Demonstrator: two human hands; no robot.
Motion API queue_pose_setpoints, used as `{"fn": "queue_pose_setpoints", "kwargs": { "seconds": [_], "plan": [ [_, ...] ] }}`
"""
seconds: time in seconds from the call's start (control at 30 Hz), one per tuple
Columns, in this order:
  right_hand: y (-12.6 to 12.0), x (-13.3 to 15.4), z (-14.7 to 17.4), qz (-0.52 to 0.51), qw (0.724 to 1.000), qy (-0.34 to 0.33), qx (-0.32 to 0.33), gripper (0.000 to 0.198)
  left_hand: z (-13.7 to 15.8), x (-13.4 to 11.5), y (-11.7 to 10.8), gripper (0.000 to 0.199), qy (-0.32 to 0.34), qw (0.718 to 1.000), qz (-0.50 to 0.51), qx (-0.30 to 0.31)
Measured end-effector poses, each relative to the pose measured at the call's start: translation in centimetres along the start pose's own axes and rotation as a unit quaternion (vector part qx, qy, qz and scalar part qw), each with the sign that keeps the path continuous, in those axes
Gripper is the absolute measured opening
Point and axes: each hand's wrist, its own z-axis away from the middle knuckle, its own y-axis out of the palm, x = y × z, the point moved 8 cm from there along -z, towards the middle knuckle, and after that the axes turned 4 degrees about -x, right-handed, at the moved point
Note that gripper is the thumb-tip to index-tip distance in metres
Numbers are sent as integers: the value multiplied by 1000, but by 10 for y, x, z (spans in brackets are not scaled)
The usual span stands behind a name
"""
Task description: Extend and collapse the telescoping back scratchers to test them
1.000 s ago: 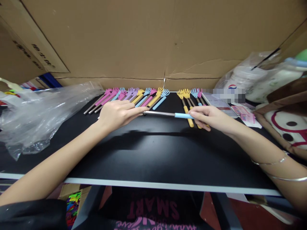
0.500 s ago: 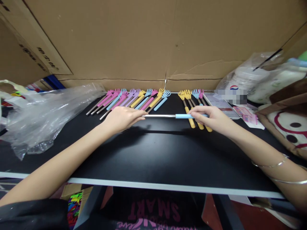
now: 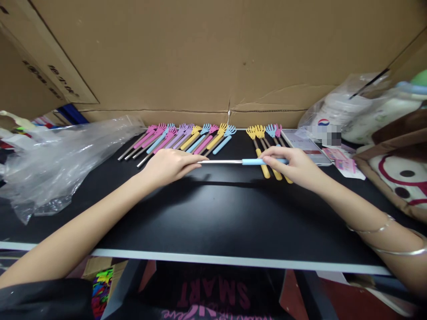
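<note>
Blue-handled rod (image 3: 225, 162): level above the black tabletop (image 3: 213, 222), gripped at both ends, probably to keep it straight and steady
Left row of claw-headed sticks (image 3: 215, 142): side by side, claws toward the cardboard wall (image 3: 160, 58), perhaps to keep each separate
Right group of claw-headed sticks (image 3: 263, 164): partly behind the right hand (image 3: 295, 164)
Right hand: thumb and fingers pinched on the blue handle
Left hand (image 3: 168, 166): palm down, pinching the metal end, tip hidden
Forearms: angled inward from both sides

2 thin silver-coloured bracelets (image 3: 402, 253) ring the right forearm (image 3: 343, 195); a black sleeve (image 3: 46, 298) and pink lettering (image 3: 215, 293) on black cloth show.
</note>
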Motion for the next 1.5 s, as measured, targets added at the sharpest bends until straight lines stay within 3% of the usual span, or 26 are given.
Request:
{"fn": "queue_pose_setpoints", "kwargs": {
  "seconds": [0.33, 0.57, 1.23, 1.5],
  "plan": [
    [14, -10, 5, -102, 990, 85, 56, 38, -2, -9, -17, 33, 42, 995, -66, -66],
    [15, -3, 3, -81, 993, 40, 70, 44, -4, -12, -24, 33, 35, 990, -110, -81],
    [13, -6, 1, -51, 997, 22, 49, 37, 0, -7, -8, 40, 21, 997, -43, -53],
    [4, 6, 3, 10, 1000, -14, -6, 38, 0, 0, 5, 48, -38, 998, 38, 15]
  ]
}}
